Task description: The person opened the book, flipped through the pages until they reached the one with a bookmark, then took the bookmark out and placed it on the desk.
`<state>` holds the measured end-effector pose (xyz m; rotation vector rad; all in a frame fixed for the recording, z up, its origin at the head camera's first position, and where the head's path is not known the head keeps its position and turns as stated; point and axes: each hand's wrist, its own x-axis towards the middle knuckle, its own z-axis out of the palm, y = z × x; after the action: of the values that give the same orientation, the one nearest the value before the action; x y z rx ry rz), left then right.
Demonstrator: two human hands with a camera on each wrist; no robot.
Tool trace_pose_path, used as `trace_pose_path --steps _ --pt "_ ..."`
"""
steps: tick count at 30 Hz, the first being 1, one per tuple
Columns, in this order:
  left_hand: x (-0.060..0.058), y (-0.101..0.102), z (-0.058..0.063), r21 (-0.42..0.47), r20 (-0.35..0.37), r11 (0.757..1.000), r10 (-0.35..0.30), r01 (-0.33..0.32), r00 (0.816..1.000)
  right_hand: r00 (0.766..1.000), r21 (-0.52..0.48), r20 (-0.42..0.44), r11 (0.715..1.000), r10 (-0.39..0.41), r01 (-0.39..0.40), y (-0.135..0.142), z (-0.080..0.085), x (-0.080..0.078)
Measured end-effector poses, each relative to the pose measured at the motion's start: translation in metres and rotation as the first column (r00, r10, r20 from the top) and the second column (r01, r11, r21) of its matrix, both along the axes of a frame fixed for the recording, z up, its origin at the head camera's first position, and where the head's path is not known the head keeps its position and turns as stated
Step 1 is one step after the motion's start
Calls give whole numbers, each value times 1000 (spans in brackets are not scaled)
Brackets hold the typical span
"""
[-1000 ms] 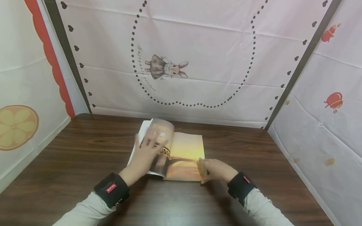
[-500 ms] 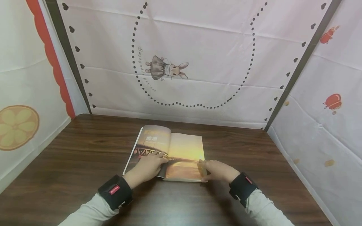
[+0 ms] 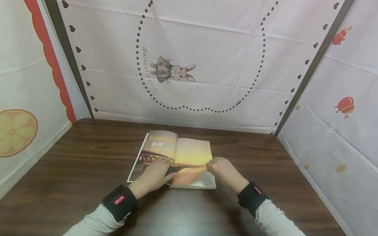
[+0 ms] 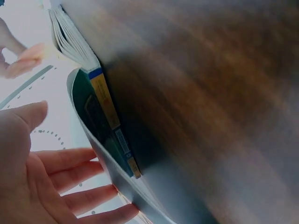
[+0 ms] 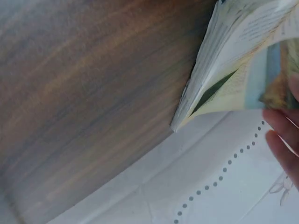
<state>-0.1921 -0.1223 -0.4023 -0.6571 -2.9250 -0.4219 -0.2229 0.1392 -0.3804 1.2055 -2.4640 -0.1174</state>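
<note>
An open book [image 3: 192, 150] lies on the dark wood table, its left page showing a bridge and its right page a yellow sunset. Across the lower left page rests my left hand [image 3: 153, 175], fingers extended; in the left wrist view its fingertips touch the curved page. My right hand [image 3: 225, 172] pinches the right page at its outer edge, lifting its lower corner so a printed text page [image 3: 206, 180] shows beneath. In the right wrist view, that lifted page [image 5: 254, 88] bends up from the page stack, with the right fingers [image 5: 282, 135] at its edge.
The wooden table [image 3: 260, 157] spreads around the book. White printed cloth walls stand behind and at both sides, with a rabbit figure [image 3: 174, 69] on the back cloth [image 3: 206, 42]. Black bands [image 3: 120, 202] wrap both wrists.
My left hand first came down from the upper left page and flattened it. Then my right hand took the right page's edge and raised its lower corner, exposing text below.
</note>
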Motion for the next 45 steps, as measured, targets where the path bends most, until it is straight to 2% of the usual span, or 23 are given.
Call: trace_pose_path --steps 4,6,10,12,14,18,23,25,27,29,31,32,33,35,38,39,42,45 --pt "1 3 -2 -37 2 999 30 -30 1000 995 -73 -91 996 46 -53 0 4 1" --pt "2 5 -4 -55 3 997 46 -45 999 983 -99 -158 989 90 -107 -1 6 2" --pt "1 10 -5 -79 7 994 73 -73 997 929 -105 -315 965 195 -239 -7 14 3" --pt "1 12 -5 -85 9 993 83 -82 996 900 -100 -373 955 223 -278 -11 18 4" --pt "1 13 -5 -99 13 991 92 -90 996 885 -103 -401 949 235 -299 -15 21 4" --pt "2 15 -6 -108 26 989 108 -105 994 878 -122 -415 942 238 -313 -20 22 3" --pt "2 20 -7 -90 14 988 129 -127 992 886 -165 -409 937 220 -309 -23 22 2" --pt "2 20 -6 -58 -7 988 141 -141 990 907 -201 -381 942 179 -270 -23 22 1" --pt "2 20 -5 22 -34 985 174 -173 984 941 -234 -315 951 123 -203 -21 22 2" --pt "1 17 -2 139 -40 967 221 -213 974 981 -250 -187 963 51 -98 -18 20 3" --pt "0 12 2 265 -52 933 266 -243 963 1000 -218 -18 976 -23 19 -15 17 4" --pt "-1 9 5 315 -40 912 288 -261 957 995 -182 74 981 -61 74 -14 15 4" --pt "-1 6 8 360 -31 891 307 -276 951 982 -137 163 983 -98 121 -13 13 4" --pt "0 0 13 413 -14 862 329 -294 944 940 -36 304 984 -157 176 -10 6 3" --pt "1 -8 16 460 5 830 352 -315 936 883 63 429 981 -192 182 -8 -3 2" --pt "2 -10 16 472 2 824 355 -314 935 871 78 452 981 -194 178 -8 -6 3" --pt "5 -14 13 483 -40 828 345 -284 938 850 91 487 979 -202 180 -8 -11 4" --pt "7 -18 8 463 -114 851 336 -249 935 833 86 511 977 -213 197 -8 -13 5"
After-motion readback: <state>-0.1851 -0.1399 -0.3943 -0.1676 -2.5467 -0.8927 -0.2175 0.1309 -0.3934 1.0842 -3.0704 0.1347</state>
